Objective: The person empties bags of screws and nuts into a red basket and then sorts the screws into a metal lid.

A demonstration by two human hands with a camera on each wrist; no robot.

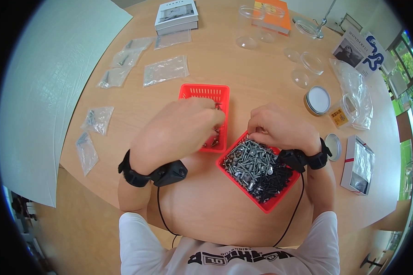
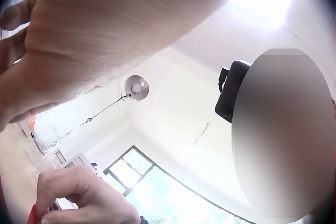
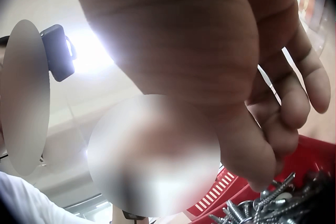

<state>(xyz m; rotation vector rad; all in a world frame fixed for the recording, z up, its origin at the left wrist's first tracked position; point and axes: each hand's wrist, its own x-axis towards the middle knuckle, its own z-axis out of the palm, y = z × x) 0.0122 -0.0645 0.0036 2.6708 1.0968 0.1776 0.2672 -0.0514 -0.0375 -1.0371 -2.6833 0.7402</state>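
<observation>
My left hand (image 1: 181,123) reaches over a red slotted basket (image 1: 226,94) holding a few small screws, its fingertips mostly hidden. In the left wrist view the palm (image 2: 115,24) fills the top, fingers bent, with nothing visible between them. A second red basket (image 1: 267,208), set at an angle, holds many silver screws (image 1: 250,160) and black screws (image 1: 268,185). At its upper left corner is my right hand (image 1: 282,124), thumb and fingertips close together. The right wrist view shows that hand (image 3: 210,50) with bent fingers above the silver screws (image 3: 262,203); whether it pinches one cannot be told.
Clear bags (image 1: 166,71), some with screws, lie at the left and back. Books (image 1: 176,17) stand at the back. Clear jars (image 1: 312,63), a round lid (image 1: 318,100), a labelled jar (image 1: 342,114) and an open box (image 1: 358,165) are at the right.
</observation>
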